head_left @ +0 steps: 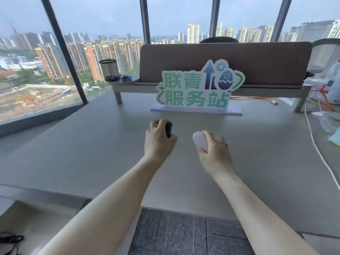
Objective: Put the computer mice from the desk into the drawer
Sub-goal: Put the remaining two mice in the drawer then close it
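On the grey desk (92, 144), my left hand (159, 139) is wrapped around a black computer mouse (168, 128), of which only the right side shows between fingers and thumb. My right hand (213, 147) grips a pale pink computer mouse (199, 139); its rounded front end sticks out to the left of my fingers. Both mice are at or just above the desk surface in the middle, in front of the sign. No drawer is visible.
A green-lettered standing sign (197, 89) is right behind the hands. A raised shelf (128, 85) with a brown divider panel carries a black mesh pen cup (109, 69). White and orange cables (316, 144), bottles and bags crowd the right edge. Windows lie to the left and behind.
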{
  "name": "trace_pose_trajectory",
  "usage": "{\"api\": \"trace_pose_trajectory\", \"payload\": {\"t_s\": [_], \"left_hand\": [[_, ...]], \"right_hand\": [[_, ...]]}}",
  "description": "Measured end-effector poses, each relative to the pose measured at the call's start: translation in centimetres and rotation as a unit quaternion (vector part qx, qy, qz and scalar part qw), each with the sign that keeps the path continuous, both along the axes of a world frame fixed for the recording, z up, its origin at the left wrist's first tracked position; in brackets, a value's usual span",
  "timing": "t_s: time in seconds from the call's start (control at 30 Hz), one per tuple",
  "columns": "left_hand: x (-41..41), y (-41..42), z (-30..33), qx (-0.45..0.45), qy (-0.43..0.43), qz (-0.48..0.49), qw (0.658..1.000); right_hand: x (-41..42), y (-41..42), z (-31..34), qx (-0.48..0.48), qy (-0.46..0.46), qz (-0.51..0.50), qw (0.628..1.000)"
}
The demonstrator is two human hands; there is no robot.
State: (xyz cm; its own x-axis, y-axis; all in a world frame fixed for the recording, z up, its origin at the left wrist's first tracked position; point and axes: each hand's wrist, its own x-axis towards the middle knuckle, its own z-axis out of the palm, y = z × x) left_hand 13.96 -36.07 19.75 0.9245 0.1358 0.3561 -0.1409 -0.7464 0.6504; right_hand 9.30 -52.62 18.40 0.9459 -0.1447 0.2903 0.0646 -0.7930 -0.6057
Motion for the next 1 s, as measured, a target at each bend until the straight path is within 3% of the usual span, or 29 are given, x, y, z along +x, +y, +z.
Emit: {"api": "trace_pose_trajectory", "payload": {"t_s": [0.23,0.47,0.73,1.0], "left_hand": [[-9.0,14.3,5.5,-0.046,-0.14,0.084,0.986],[-19.8,27.6,5.0,-0.042,-0.134,0.211,0.967],[-29.6,37.3,-4.5,-0.049,-0.037,0.332,0.941],[-33.4,41.0,-14.3,-0.055,0.2,0.312,0.927]], "right_hand": [[-5.4,12.0,2.2,0.087,-0.006,0.13,0.988],[-11.7,25.6,-0.2,0.102,0.058,0.268,0.956],[-18.2,39.2,-6.3,-0.031,0.216,0.382,0.898],[-20.6,46.0,-13.7,-0.238,0.262,0.386,0.852]]}}
